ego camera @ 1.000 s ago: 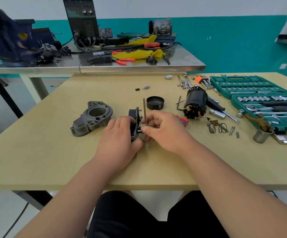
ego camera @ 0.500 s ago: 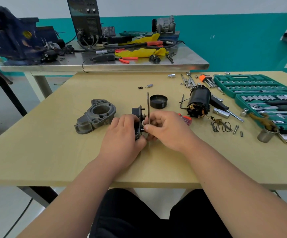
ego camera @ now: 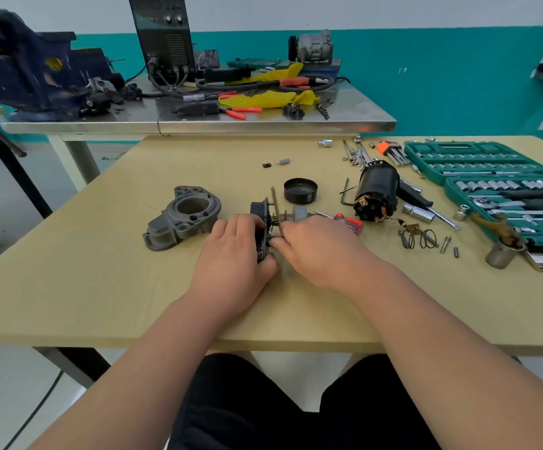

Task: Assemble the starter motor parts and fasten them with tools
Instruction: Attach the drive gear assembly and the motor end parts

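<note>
At bench [ego camera: 101, 287] centre, now tilting thin rod [ego camera: 276, 203] leftward, pinched in right hand [ego camera: 318, 248] fingers [ego camera: 274, 242], touching black end plate [ego camera: 258, 209] gripped by left hand [ego camera: 231, 258].

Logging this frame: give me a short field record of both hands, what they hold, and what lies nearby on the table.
left hand: grips the black round plate, stood on edge
right hand: pinches the thin rod, upright beside the plate
left of hands: grey housing, untouched
behind hands: black cap, open side up
far right: black motor body; open green socket set
</note>
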`<state>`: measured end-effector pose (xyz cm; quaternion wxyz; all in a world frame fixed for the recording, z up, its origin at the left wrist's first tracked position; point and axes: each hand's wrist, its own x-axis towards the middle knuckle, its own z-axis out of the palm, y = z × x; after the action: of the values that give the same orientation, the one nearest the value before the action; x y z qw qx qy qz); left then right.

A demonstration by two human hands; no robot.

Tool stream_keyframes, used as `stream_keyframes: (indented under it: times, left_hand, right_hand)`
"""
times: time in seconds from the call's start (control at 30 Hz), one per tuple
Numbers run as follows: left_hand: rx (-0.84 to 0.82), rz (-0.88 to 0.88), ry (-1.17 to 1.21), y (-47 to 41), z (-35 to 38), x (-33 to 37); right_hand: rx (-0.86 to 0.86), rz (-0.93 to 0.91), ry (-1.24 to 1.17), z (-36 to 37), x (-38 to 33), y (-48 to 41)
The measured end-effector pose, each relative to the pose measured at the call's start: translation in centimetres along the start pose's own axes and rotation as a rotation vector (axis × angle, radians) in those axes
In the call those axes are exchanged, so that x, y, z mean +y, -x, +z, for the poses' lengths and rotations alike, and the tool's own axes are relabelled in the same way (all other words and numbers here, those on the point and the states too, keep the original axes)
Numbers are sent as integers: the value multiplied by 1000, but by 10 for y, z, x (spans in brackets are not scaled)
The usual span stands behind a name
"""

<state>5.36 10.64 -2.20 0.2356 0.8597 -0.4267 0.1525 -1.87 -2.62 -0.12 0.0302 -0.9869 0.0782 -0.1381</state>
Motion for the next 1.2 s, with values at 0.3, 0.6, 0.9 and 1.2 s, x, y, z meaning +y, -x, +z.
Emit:
stream_keyframes:
  times: [0.3, 0.6, 0.9, 1.2]
  left_hand:
    - [-3, -4, -6, 0, 1, 0]
    - [-8, -7, -24, -1, 2, 1]
    - [7, -19, -22, 0, 3, 1]
    - [5, -6, -5, 0, 2, 0]
  right_hand:
    - [-30, 12, -283, 1, 7, -3]
    - [-80, 69, -477, 3, 9, -10]
    - [-203, 156, -724, 3, 12, -15]
    - [-276, 173, -1012, 6, 21, -12]
